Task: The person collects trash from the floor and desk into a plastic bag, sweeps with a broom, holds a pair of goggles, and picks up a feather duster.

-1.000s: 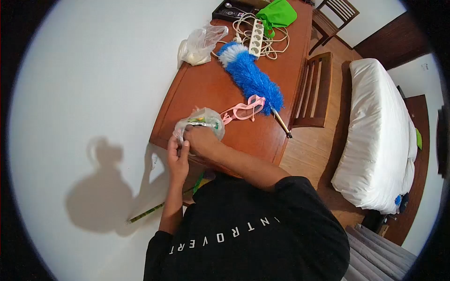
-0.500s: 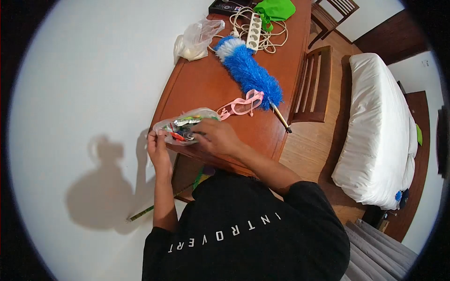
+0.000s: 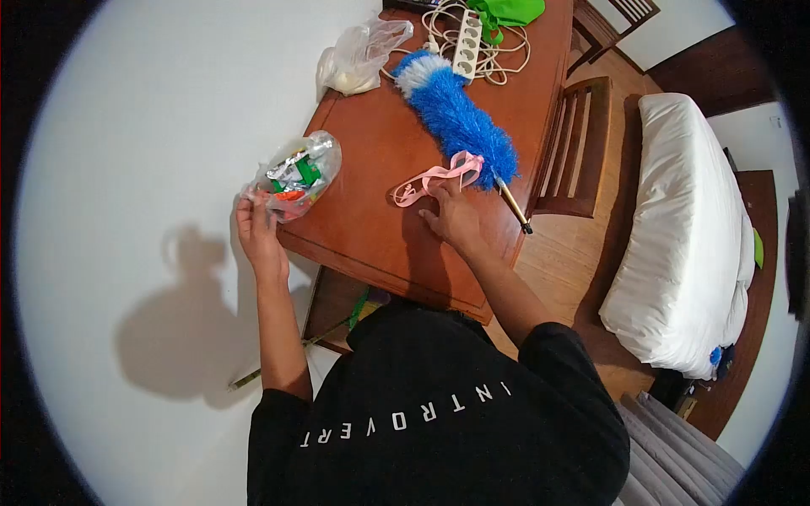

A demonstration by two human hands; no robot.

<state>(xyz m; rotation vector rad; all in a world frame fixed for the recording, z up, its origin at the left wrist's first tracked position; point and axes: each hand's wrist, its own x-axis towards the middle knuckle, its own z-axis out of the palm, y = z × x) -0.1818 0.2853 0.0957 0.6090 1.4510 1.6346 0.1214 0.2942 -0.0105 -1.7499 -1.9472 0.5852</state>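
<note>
At the table's left edge my left hand [image 3: 263, 240] pinches the rim of a clear plastic bag [image 3: 327, 173], which bulges with silver, green and red wrappers [image 3: 295, 171]. My right hand [image 3: 457, 221] is over the table with its thumb apart from the fingers. Its fingertips reach the edge of pink goggles [image 3: 439, 173] with a strap; whether they press on them is hard to see. Just beyond, the goggles lie against a blue and white fluffy duster [image 3: 460, 118], whose handle [image 3: 515, 209] points toward the table's right edge.
Farther up the brown table [image 3: 363, 135] are a knotted plastic bag [image 3: 359, 59], a white power strip [image 3: 467, 46] with coiled cords and a green cloth bag [image 3: 510, 12]. A wooden chair [image 3: 578, 152] stands at the right side. Beyond it is a white-covered bed [image 3: 666, 236].
My right hand has come out of the plastic bag and moved right to the goggles. My left hand has shifted the bag up and left along the table edge.
</note>
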